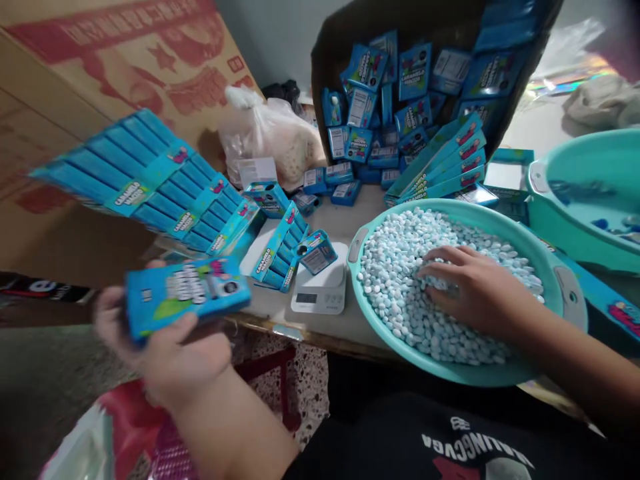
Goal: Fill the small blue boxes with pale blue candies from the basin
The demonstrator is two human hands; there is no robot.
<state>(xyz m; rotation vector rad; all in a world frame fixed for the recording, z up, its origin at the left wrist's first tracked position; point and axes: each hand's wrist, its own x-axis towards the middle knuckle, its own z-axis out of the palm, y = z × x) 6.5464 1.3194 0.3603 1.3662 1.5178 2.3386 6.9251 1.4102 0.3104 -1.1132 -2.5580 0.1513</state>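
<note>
My left hand is wrapped round a blue candy box, which it holds off the table at the left, slightly blurred. Small pale blue and white candies fill a turquoise basin on the right. My right hand reaches into them, its fingers curled down among the candies with the tips partly hidden. Between the hands stands a small white scale with another blue candy box on it. Beside the scale lies a display tray of blue boxes.
Stacked display trays of blue boxes rise at the left before a big cardboard carton. A tipped carton at the back holds many loose blue boxes. A knotted plastic bag stands behind. A second turquoise basin is at the right.
</note>
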